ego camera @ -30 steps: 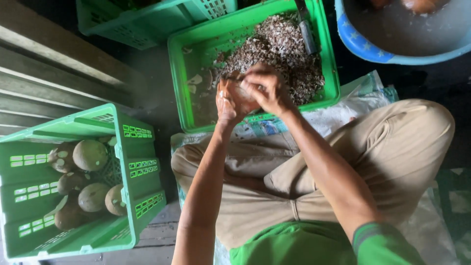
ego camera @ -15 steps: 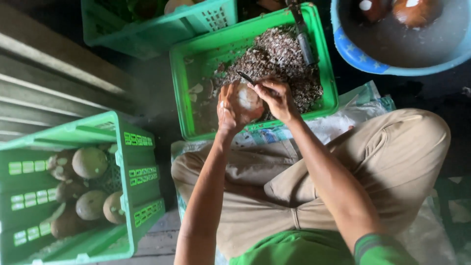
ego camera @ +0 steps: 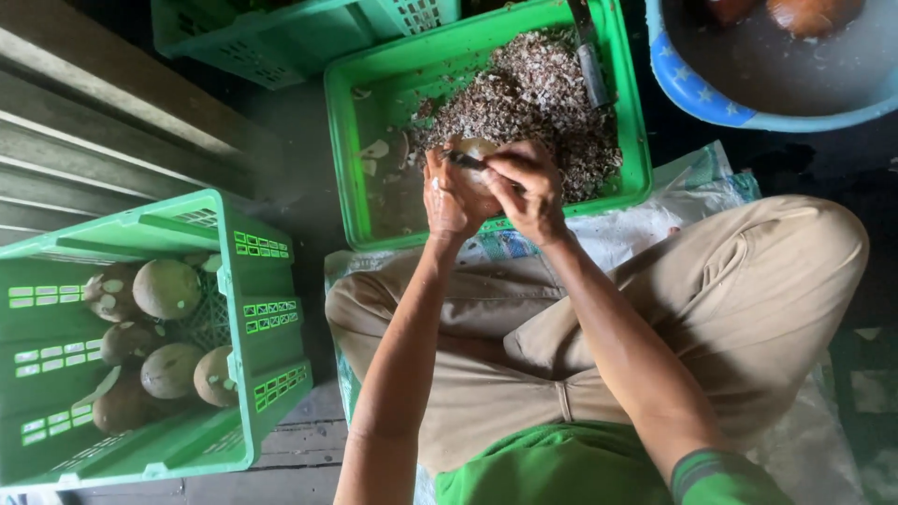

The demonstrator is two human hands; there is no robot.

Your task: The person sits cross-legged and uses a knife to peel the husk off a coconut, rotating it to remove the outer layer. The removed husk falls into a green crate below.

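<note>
since half a second ago the knife (ego camera: pixel 465 160) has swung down from sticking up over the nut to lying flat across its top. the pale round nut (ego camera: pixel 475 150) sits cupped in the left hand (ego camera: pixel 451 194), above the near edge of the green crate (ego camera: pixel 348 159) of shavings. the right hand (ego camera: pixel 524 192) is clenched round the knife handle. the blade runs close to the left thumb; a slip on the hard shell could likely cut it. another crate (ego camera: pixel 271 309) of peeled nuts stands left.
</note>
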